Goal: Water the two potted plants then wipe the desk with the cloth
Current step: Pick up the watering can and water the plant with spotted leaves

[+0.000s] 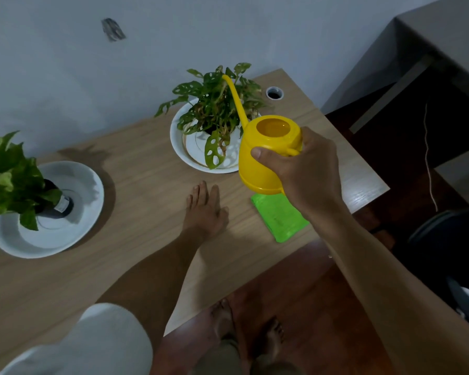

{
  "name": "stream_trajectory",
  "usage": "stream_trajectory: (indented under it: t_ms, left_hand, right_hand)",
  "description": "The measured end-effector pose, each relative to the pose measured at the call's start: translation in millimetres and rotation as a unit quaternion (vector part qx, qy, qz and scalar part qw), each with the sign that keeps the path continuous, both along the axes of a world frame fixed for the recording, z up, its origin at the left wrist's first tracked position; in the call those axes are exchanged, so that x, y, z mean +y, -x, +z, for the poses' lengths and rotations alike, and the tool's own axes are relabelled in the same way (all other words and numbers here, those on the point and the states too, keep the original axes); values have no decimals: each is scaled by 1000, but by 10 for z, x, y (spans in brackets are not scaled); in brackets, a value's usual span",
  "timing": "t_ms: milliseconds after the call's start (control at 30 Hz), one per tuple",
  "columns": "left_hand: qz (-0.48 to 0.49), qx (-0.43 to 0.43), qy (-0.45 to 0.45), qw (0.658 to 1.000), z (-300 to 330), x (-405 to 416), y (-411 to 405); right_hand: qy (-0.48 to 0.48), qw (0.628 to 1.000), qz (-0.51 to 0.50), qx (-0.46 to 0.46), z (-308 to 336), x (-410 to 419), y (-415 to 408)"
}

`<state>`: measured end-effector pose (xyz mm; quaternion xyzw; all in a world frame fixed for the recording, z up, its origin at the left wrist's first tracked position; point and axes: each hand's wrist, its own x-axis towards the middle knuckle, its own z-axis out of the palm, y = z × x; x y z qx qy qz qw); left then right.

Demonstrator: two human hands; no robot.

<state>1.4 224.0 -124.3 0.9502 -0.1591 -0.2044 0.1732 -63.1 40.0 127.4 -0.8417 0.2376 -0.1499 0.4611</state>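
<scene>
We are holding a smooth yellow plastic watering can (266, 155) in our right hand (309, 169), fingers wrapped round its handle and thumb pressing on its rounded body, lifting it clear of the desk (136, 180). Its long thin spout (234, 100) is reaching up into the holed leaves of the far plant (217, 109). Our left hand (205, 209) is lying flat on the pale wood-grain top, fingers spread, holding nothing. We are counting 2 potted plants, each standing in 1 round white dish: the far dish (179, 147), and the near dish (73, 212) under the broad-leafed plant (8, 174) at the left. 1 folded green cloth (279, 217) is lying near the desk's front edge, just below the can. A plain grey wall (65, 77) is backing the desk; the floor (295, 288) is dark reddish wood.
</scene>
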Motion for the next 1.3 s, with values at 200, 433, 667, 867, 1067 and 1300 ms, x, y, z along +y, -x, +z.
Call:
stream_trajectory:
  t_ms: [200,433,667,867,1067,1300]
  left_hand:
    - [-7,0,-1,1000,-30,26,8]
    - [-7,0,-2,1000,-13,30,14]
    - [-8,6,-2,1000,-11,36,21]
    - [-9,6,1,1000,-7,46,20]
    - [-13,14,-2,1000,26,28,20]
    - [-13,15,-11,1000,11,48,3]
  right_hand:
    - [23,1000,10,16,47,18,-28]
    - [42,998,19,32,160,-4,25]
    - [52,998,7,43,279,-57,103]
    - [57,997,-4,43,321,-115,113]
    - [47,998,-5,29,319,-137,33]
    - [44,999,5,22,309,-80,-84]
